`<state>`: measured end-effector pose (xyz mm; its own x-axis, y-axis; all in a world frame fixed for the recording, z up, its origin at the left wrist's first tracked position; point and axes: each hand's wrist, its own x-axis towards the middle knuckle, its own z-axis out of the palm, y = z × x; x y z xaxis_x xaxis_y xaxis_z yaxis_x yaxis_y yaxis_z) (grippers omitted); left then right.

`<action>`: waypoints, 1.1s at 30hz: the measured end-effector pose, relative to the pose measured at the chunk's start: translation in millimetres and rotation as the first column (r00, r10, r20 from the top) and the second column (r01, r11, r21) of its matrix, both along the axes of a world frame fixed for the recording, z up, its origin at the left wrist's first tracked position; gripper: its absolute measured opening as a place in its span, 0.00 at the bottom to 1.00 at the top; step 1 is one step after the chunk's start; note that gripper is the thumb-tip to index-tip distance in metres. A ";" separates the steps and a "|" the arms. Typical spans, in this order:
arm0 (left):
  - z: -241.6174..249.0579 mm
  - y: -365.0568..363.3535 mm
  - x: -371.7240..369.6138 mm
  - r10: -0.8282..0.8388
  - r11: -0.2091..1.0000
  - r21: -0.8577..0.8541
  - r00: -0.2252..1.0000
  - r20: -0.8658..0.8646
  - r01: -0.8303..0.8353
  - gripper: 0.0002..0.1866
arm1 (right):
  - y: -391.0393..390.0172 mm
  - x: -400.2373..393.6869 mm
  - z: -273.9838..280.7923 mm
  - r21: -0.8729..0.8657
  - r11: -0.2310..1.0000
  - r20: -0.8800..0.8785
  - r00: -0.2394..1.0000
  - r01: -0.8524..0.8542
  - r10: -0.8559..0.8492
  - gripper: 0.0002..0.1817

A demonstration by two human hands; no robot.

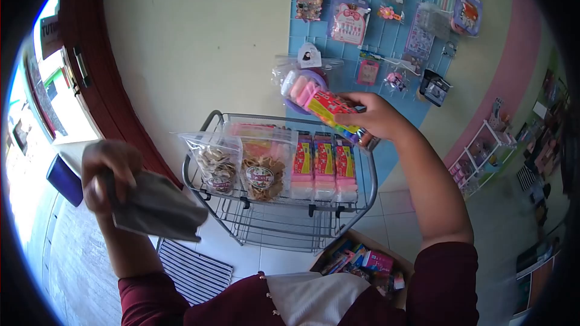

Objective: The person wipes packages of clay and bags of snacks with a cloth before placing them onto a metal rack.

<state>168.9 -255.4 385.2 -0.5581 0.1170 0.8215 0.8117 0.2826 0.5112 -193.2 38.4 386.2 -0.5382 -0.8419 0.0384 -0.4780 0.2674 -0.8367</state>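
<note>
A dark grey cloth, blurred by motion, hangs from my left hand, raised at the left. My right hand grips a colourful packet with a red and yellow label and pink contents, held tilted above the back right of a grey wire rack. On the rack's top shelf stand a clear bag of light snacks, a clear bag of brown snacks and several upright packets with red and yellow labels and pink lower parts.
A blue wall grid with hanging small goods is behind the rack. Below right sits a cardboard box of mixed items. A striped mat lies on the floor, left of it. A dark red door stands at left, a white shelf at right.
</note>
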 end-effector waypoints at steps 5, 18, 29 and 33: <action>32.2 -110.1 -27.2 0.564 0.796 -0.066 0.699 0.440 -0.601 0.21 | -108.3 -22.0 -35.2 0.122 0.985 -0.185 0.972 -0.124 0.146 0.43; -57.3 -102.1 -162.7 0.677 0.673 -0.729 0.501 0.539 -0.125 0.21 | -190.8 -5.9 -117.8 0.217 0.843 0.097 0.871 -0.491 0.482 0.29; -87.0 -83.5 -169.5 0.805 0.202 -0.976 0.554 0.212 0.079 0.23 | -181.3 16.1 -149.8 0.341 0.853 -0.229 0.845 -0.395 0.483 0.23; -87.3 -71.4 -160.5 0.786 0.118 -0.993 0.612 0.082 -0.018 0.21 | -158.5 50.0 -110.7 0.590 0.793 -0.647 0.500 -0.151 0.576 0.20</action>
<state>8.5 -326.9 297.9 -0.9931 0.0731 -0.0913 0.0879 0.9816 -0.1696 -143.2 -120.1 275.5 -0.1095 -0.9855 -0.1298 -0.9928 0.1021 0.0624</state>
